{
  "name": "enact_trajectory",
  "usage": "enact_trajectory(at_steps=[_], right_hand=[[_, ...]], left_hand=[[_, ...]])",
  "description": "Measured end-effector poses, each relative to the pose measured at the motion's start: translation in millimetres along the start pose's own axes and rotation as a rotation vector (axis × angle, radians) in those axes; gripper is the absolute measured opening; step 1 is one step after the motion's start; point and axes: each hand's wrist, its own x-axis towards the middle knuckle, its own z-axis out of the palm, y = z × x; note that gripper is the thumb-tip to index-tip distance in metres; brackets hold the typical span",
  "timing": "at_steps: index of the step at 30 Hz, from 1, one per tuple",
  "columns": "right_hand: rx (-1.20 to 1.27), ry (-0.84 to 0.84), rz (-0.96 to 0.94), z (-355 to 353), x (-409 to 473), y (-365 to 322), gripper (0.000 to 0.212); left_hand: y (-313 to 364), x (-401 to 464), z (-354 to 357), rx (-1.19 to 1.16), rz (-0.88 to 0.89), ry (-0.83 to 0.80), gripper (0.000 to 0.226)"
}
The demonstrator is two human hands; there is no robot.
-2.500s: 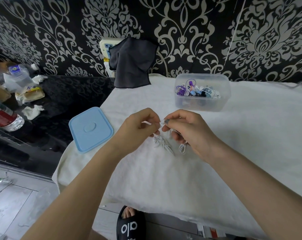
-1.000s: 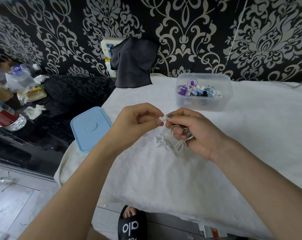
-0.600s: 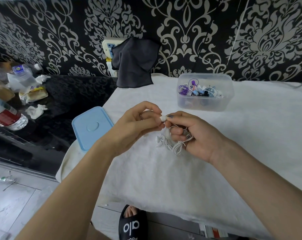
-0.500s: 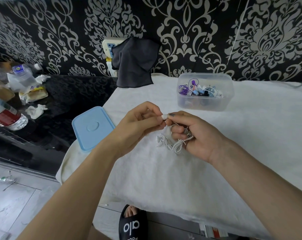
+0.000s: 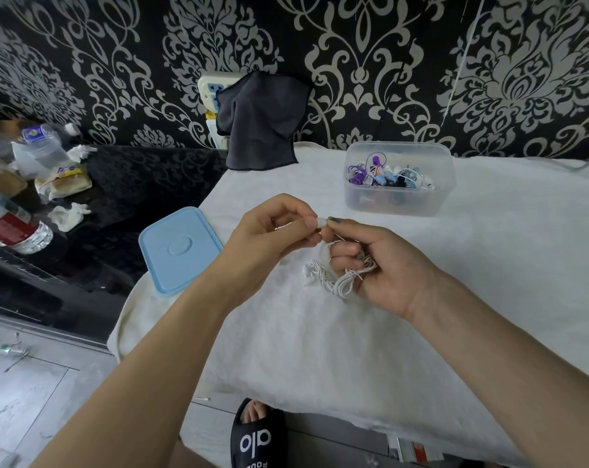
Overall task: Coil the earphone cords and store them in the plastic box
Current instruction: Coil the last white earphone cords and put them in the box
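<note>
Cord (image 5: 341, 278): light, limp, tangly; hold by the bundled loops.
Left hand (image 5: 269, 236): fingers pinch plug end.
Right hand (image 5: 380, 261): fingers curl round coil.
Plastic box (image 5: 398, 204): one o'clock.

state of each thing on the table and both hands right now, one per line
plastic box: open, lid off, coloured earphones inside
blue lid: flat on the cloth, left of the hands, apart from the box
white earphone cord: partly coiled, loops hanging at the right hand
left hand: pinching the cord's white end
right hand: curled round the coil
dark cloth: draped at the wall
</note>
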Motion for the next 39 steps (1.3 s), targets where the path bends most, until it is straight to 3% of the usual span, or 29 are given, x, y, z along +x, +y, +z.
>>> enact_trajectory(at_steps=[3, 5, 9, 15, 20, 28, 34, 39], right_hand=[[0.084, -0.005, 0.054, -1, 0, 1, 0.006], [0.11, -0.009, 0.084, -2, 0, 2, 0.016], [0.138, -0.019, 0.115, -2, -1, 1, 0.023], [0.124, -0.025, 0.128, -2, 1, -2, 0.018], [-0.028, 0.031, -0.002, -7, 2, -6, 0.01], [-0.331, 0.151, -0.18, -15, 6, -11, 0.02], [-0.284, 0.237, -0.196, -23, 3, -20, 0.032], [-0.455, 0.319, -0.288, -29, -3, -30, 0.018]], left_hand=[[0, 0, 2, -0.076, -0.058, -0.04, 0.012], [0, -1, 3, -0.074, -0.075, -0.059, 0.015], [4, -3, 6, 0.009, -0.036, -0.037, 0.012], [4, -1, 9, 0.163, -0.11, 0.056, 0.03], [0, 2, 20, 0.164, -0.25, -0.031, 0.03], [-7, 22, 31, 0.148, -0.241, 0.052, 0.009], [-17, 35, 37, 0.195, -0.243, 0.108, 0.007], [-15, 47, 50, 0.254, -0.157, 0.162, 0.008]])
